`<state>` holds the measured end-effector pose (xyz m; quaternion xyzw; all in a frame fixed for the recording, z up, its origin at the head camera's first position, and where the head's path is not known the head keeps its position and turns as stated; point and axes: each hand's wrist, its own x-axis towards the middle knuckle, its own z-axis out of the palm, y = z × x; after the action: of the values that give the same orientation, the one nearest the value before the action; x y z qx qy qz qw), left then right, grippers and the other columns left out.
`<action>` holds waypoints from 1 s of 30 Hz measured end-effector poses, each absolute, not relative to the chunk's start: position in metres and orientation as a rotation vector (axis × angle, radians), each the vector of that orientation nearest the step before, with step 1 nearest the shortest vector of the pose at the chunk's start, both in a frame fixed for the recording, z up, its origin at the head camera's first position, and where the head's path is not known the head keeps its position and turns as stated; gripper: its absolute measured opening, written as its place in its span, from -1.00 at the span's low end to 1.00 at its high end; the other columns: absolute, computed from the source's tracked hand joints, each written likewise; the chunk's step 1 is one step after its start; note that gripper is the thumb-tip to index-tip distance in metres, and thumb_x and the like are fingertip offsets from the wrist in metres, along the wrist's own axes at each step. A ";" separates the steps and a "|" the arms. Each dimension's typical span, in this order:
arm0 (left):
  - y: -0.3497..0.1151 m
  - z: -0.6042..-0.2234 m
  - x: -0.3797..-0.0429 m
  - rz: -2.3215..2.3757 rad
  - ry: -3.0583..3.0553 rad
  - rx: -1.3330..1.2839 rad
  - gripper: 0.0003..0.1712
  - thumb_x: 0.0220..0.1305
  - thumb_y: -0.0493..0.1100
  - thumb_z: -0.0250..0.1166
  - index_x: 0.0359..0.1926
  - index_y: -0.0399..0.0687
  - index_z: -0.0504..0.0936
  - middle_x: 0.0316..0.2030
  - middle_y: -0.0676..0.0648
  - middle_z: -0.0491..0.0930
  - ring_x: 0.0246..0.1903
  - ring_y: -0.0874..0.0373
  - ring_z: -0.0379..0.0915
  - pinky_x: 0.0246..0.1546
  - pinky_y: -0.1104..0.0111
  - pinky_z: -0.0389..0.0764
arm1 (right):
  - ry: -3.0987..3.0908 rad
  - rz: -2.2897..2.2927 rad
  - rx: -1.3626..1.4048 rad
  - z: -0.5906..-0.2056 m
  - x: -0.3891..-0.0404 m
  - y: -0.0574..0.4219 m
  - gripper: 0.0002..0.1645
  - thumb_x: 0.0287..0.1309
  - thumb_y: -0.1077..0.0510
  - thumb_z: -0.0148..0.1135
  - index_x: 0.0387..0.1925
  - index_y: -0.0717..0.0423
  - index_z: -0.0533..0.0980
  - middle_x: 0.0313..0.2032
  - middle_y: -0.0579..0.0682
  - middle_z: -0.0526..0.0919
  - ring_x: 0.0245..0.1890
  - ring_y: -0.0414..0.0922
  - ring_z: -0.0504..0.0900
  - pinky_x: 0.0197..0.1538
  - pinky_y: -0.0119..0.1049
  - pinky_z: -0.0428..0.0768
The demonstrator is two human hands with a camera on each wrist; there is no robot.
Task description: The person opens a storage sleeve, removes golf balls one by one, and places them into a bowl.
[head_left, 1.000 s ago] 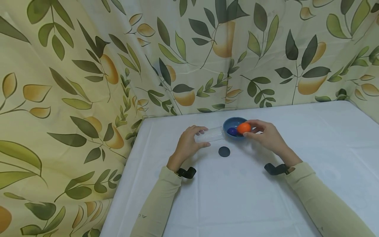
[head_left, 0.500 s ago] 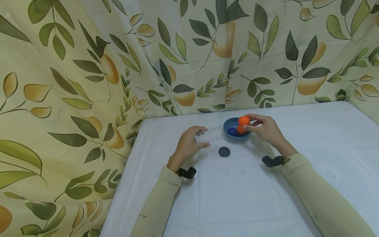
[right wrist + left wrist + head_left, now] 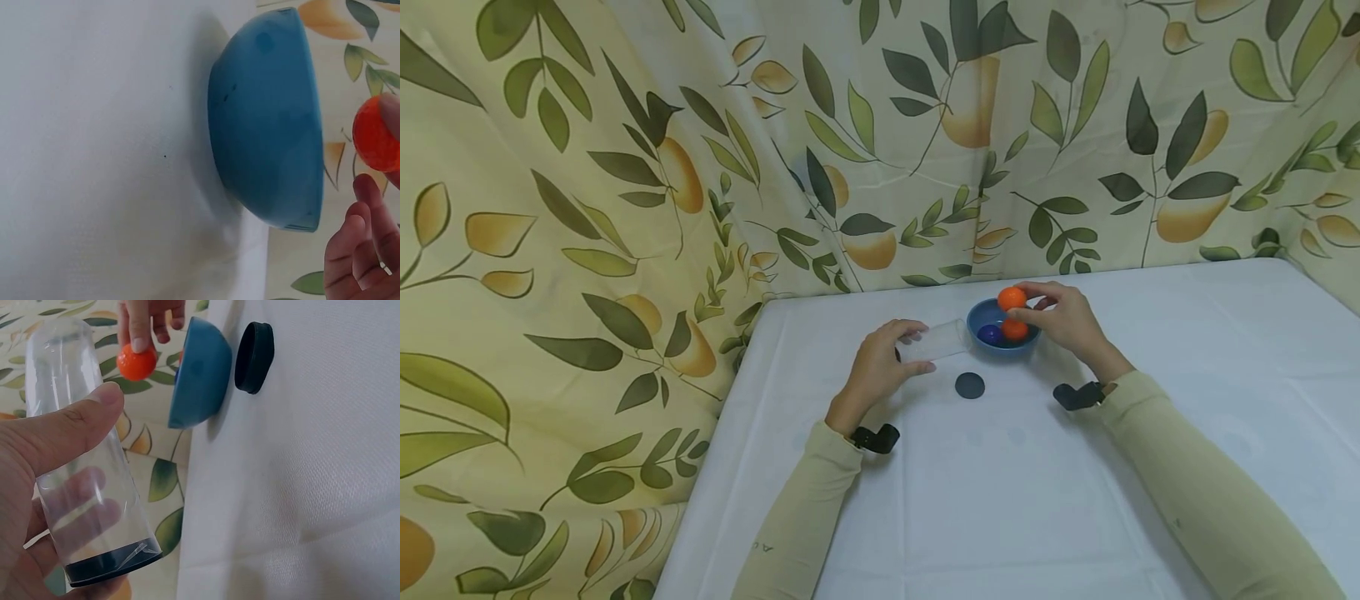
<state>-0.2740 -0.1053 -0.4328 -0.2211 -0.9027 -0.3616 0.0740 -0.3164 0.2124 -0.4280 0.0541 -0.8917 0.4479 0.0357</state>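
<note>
My left hand (image 3: 874, 360) grips a clear plastic tube (image 3: 946, 339), tilted over the table with one end towards the bowl. Fingers show through its wall in the left wrist view, where the tube's dark base (image 3: 112, 562) is at the bottom. An orange ball (image 3: 1011, 298), also seen in the right wrist view, is pinched by my right hand (image 3: 1070, 321) above the blue bowl (image 3: 269, 119). Inside the bowl lie a second orange ball (image 3: 1016, 332) and a dark blue ball (image 3: 990, 336).
A round black cap (image 3: 970, 386) lies on the white tablecloth (image 3: 985, 500), just in front of the bowl and tube. Behind the table hangs a leaf-and-fruit patterned curtain (image 3: 1075, 167).
My right hand has raised the orange ball out of the bowl and shifted a little left, uncovering the second orange ball. The left hand and tube have barely moved.
</note>
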 end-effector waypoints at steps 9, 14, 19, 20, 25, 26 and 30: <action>-0.104 -0.436 -0.274 -1.138 -2.691 -0.663 -0.31 0.05 -0.06 0.62 0.22 0.01 0.59 0.09 -0.03 0.71 0.09 0.10 0.60 0.11 0.19 0.60 | -2.767 1.393 0.119 -0.435 -0.326 0.210 -0.18 0.17 -0.16 0.48 0.38 0.05 0.47 -0.06 0.16 0.49 -0.14 0.00 0.32 -0.34 -0.30 0.31; -0.102 -0.437 -0.275 -1.143 -2.701 -0.653 -0.30 0.07 -0.04 0.61 0.23 0.02 0.56 0.12 -0.02 0.70 0.13 0.10 0.61 0.18 0.18 0.58 | -2.776 1.372 0.110 -0.439 -0.331 0.210 -0.20 0.19 -0.15 0.46 0.38 0.07 0.47 0.08 0.25 0.58 -0.03 0.07 0.34 -0.21 -0.22 0.34; -0.098 -0.438 -0.274 -1.172 -2.710 -0.623 -0.30 0.10 -0.03 0.59 0.24 0.03 0.53 0.14 -0.01 0.70 0.14 0.11 0.62 0.18 0.18 0.58 | -2.800 1.360 0.096 -0.444 -0.336 0.208 -0.22 0.21 -0.10 0.46 0.38 0.11 0.46 0.09 0.28 0.53 0.04 0.15 0.36 -0.14 -0.20 0.37; -0.098 -0.438 -0.274 -1.179 -2.709 -0.617 -0.30 0.10 -0.02 0.59 0.24 0.04 0.52 0.13 -0.01 0.70 0.14 0.11 0.62 0.17 0.19 0.59 | -2.806 1.353 0.095 -0.444 -0.337 0.208 -0.22 0.21 -0.09 0.46 0.38 0.12 0.46 0.08 0.28 0.51 0.05 0.15 0.37 -0.14 -0.21 0.38; -0.094 -0.440 -0.273 -1.194 -2.703 -0.568 -0.32 0.15 0.01 0.56 0.24 0.07 0.49 0.13 -0.02 0.70 0.16 0.09 0.60 0.17 0.15 0.57 | -2.824 1.337 0.090 -0.446 -0.337 0.206 -0.22 0.20 -0.09 0.47 0.36 0.13 0.47 0.08 0.30 0.47 0.03 0.17 0.39 -0.13 -0.20 0.38; -0.093 -0.440 -0.273 -1.198 -2.703 -0.556 -0.32 0.16 0.01 0.55 0.25 0.07 0.48 0.15 -0.03 0.69 0.18 0.08 0.59 0.19 0.13 0.56 | -2.825 1.336 0.085 -0.446 -0.337 0.205 -0.23 0.20 -0.09 0.47 0.36 0.13 0.48 0.08 0.30 0.46 0.02 0.16 0.39 -0.13 -0.20 0.37; -0.090 -0.440 -0.272 -1.222 -2.701 -0.512 -0.31 0.17 0.01 0.54 0.28 0.03 0.49 0.19 -0.09 0.64 0.20 0.04 0.55 0.20 0.07 0.53 | -2.838 1.319 0.085 -0.446 -0.338 0.204 -0.24 0.19 -0.08 0.47 0.35 0.13 0.48 0.08 0.30 0.45 0.01 0.17 0.38 -0.14 -0.20 0.37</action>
<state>-0.2718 -0.0905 -0.4405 -0.1698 -0.8958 -0.4052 0.0667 -0.3378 0.2037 -0.4461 0.0271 -0.9065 0.4213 0.0055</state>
